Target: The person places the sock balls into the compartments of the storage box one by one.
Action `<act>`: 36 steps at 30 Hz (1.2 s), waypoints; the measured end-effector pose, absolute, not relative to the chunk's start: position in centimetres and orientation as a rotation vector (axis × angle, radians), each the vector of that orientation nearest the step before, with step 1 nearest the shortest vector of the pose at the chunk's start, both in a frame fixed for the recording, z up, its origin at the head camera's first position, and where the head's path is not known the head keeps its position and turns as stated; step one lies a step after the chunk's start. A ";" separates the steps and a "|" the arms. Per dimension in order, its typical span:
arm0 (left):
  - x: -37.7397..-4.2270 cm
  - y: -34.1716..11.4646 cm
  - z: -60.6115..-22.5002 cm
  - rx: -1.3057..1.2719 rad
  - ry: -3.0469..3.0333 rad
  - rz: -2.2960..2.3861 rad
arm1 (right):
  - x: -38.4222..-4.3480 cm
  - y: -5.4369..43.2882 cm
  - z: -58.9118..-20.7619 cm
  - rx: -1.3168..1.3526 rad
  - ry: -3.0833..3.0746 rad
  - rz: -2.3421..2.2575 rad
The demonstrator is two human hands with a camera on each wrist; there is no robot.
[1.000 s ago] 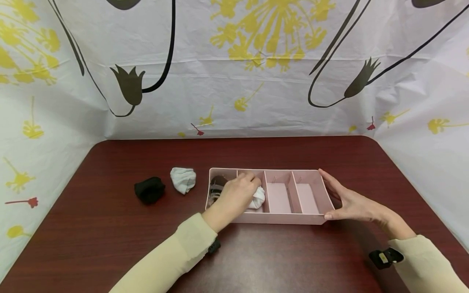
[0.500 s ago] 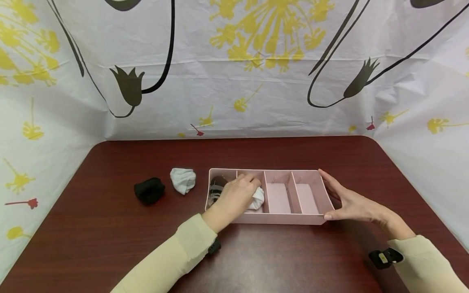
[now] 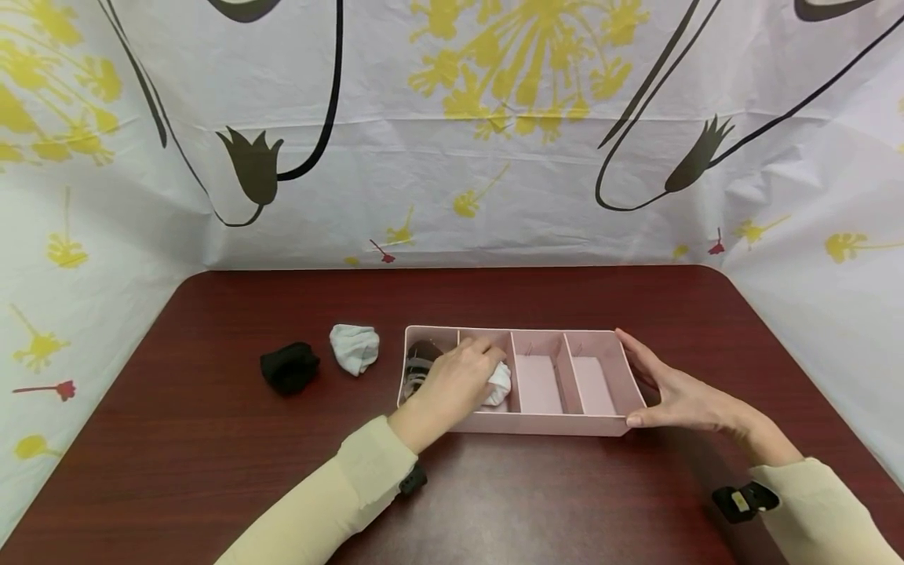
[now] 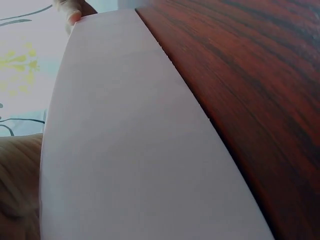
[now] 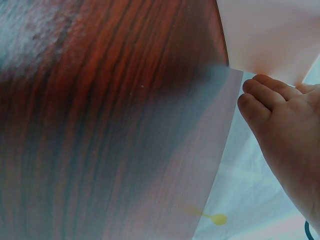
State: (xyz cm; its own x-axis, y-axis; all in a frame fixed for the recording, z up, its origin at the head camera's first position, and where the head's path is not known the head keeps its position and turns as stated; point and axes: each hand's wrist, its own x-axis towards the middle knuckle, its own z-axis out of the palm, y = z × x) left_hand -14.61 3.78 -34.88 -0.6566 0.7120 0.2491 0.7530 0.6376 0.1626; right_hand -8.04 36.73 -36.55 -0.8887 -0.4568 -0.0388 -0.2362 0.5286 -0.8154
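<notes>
Head view: the pink box (image 3: pixel 544 424) sits on the dark red table (image 3: pixel 551 494), split by dividers into four compartments in a row. The person's left hand (image 3: pixel 452 380) reaches down into the second compartment from the left, over a white cloth (image 3: pixel 500 384) that peeks out beside it. The fingers bend downward and their tips are hidden, so I can't tell whether they grasp the cloth or just press on it. In the leftmost compartment, partly behind that hand, lie some brown and grey bundles (image 3: pixel 421 361). The right hand (image 3: pixel 681 396) grips the right end of the box, thumb at the near corner, fingers at the far one. Left of the box, a pale grey cloth (image 3: pixel 354 348) rests on the table, and near it a crumpled black cloth (image 3: pixel 289 367). A white sheet (image 3: pixel 353 63) printed with flowers hangs behind.

Left wrist view: the box's outer wall fills the middle; the left hand shows only in part, at the lower left.

Right wrist view: the right hand's fingers lie side by side, touching the end of the box.
</notes>
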 end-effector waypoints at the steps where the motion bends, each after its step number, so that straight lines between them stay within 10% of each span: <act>1: -14.6 3.7 -34.9 -1.217 -2.697 -0.388 | -8.0 36.7 -36.6 -0.584 2.519 -1.293; 36: -15.3 -3.9 -32.8 -1.012 -2.568 -0.986 | -8.0 36.8 -36.7 -0.602 2.494 -1.324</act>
